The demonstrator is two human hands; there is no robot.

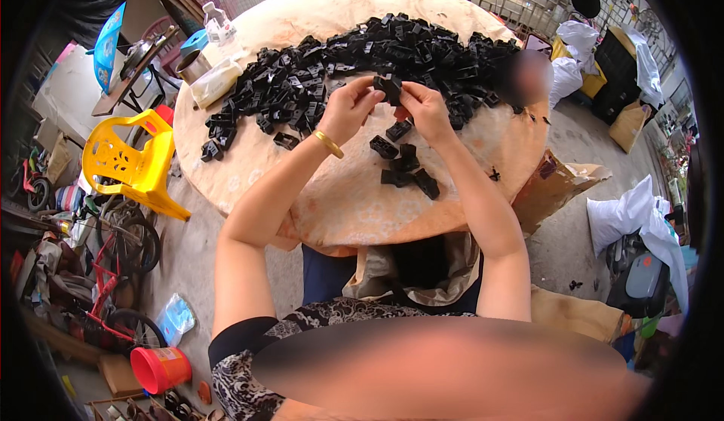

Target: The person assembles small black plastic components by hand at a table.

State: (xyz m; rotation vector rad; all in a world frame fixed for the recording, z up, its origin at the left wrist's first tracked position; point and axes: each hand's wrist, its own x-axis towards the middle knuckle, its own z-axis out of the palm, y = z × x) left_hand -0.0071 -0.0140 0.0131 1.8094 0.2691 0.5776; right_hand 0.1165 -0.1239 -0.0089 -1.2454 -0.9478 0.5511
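Between the fingertips of both hands is a small black plastic part (388, 88), held up over the table. My left hand (349, 107), with a gold bangle on the wrist, pinches it from the left. From the other side, the fingers of my right hand (424, 108) close on the same part. Behind the hands a wide heap of similar black plastic parts (302, 67) spreads over the round table's peach cloth (332, 214). Several loose black parts (405, 157) lie apart on the cloth, nearer to me, below my hands.
A clear plastic bottle (217, 23), a metal cup (193, 67) and a pale packet (216, 82) stand or lie at the table's left edge. Left of it is a yellow chair (134, 157). An open sack (369, 274) rests at my lap. White sacks (622, 210) stand on the right.
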